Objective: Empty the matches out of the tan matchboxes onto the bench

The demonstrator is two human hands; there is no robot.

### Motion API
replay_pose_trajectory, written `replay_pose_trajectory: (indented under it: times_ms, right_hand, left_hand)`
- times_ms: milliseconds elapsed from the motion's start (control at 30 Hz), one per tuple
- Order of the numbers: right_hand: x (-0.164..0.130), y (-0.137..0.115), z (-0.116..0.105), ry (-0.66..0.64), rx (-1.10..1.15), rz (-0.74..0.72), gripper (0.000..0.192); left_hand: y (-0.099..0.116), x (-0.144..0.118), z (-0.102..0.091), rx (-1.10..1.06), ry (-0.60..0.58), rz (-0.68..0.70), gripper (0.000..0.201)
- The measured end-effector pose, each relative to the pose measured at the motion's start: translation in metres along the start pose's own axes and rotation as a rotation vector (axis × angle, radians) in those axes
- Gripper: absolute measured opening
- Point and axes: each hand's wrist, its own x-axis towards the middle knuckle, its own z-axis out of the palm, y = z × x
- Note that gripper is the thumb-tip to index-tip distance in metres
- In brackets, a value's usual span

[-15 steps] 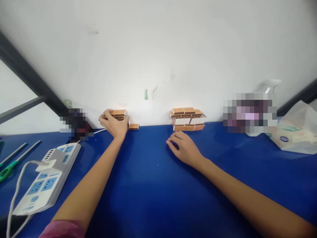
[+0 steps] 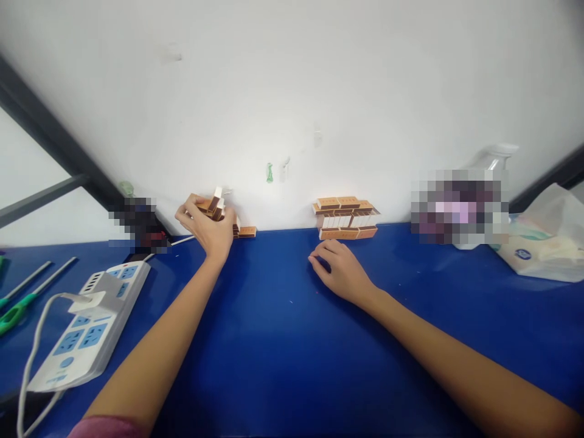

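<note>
Against the wall at the left, my left hand [image 2: 210, 232] is closed around several matchboxes [image 2: 216, 201]. They have orange-brown faces and white ends, and one of them tilts up above the others. My fingers and palm hide part of this group. Just right of the hand, a single matchbox [image 2: 247, 232] lies flat on the blue table. My right hand [image 2: 342, 272] rests on the table, its fingers curled and thumb near the fingertips, with nothing seen in it. Directly behind it stands a layered stack of matchboxes [image 2: 348, 234], some flat and a middle row showing white ends.
A white power strip [image 2: 93, 331] with a plugged-in charger and cable lies on the left, beside green-handled scissors [image 2: 18, 315]. To the right are a blurred-out object [image 2: 458, 207], a white-topped bottle [image 2: 499, 155] and a tissue pack [image 2: 542, 243]. The wall [image 2: 292, 91] bounds the table's back.
At the left, the matchboxes in my left hand have gone from a level pile to a tilted cluster, one end pointing up. My right hand and the right stack stay nearly still.
</note>
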Motion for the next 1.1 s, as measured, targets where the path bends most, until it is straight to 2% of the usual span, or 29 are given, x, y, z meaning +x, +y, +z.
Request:
replay_pose_trajectory:
  times_ms: [100,267,533,633,767,833,933,1100]
  right_hand:
    - [0.0,0.001,0.001,-0.002,0.004,0.008,0.018]
    - [-0.001,0.002,0.001,0.004,0.029,0.011,0.018]
    - [-0.002,0.002,0.001,0.021,0.065,0.029,0.016]
    - [-0.002,0.003,0.002,0.019,0.068,0.028,0.015]
    - [-0.002,0.003,0.001,0.016,0.066,0.031,0.015]
    - [-0.002,0.003,0.001,0.017,0.065,0.036,0.015]
    - [-0.002,0.002,0.001,0.021,0.063,0.037,0.015]
    - [-0.003,0.002,0.001,0.012,0.06,0.033,0.016]
  left_hand:
    - [0.006,-0.009,-0.01,-0.017,-0.057,0.067,0.048]
    - [0.008,-0.016,-0.017,-0.015,-0.103,0.064,0.048]
    - [0.01,-0.007,-0.019,-0.028,-0.061,0.042,0.044]
    - [0.018,-0.005,-0.025,-0.017,-0.057,0.032,0.046]
    - [0.04,-0.008,-0.042,-0.046,-0.047,0.059,0.048]
    - [0.052,-0.018,-0.054,-0.08,-0.077,0.075,0.049]
    - [0.063,-0.046,-0.072,-0.123,-0.216,0.071,0.054]
    - [0.051,-0.099,-0.09,-0.197,-0.452,-0.034,0.048]
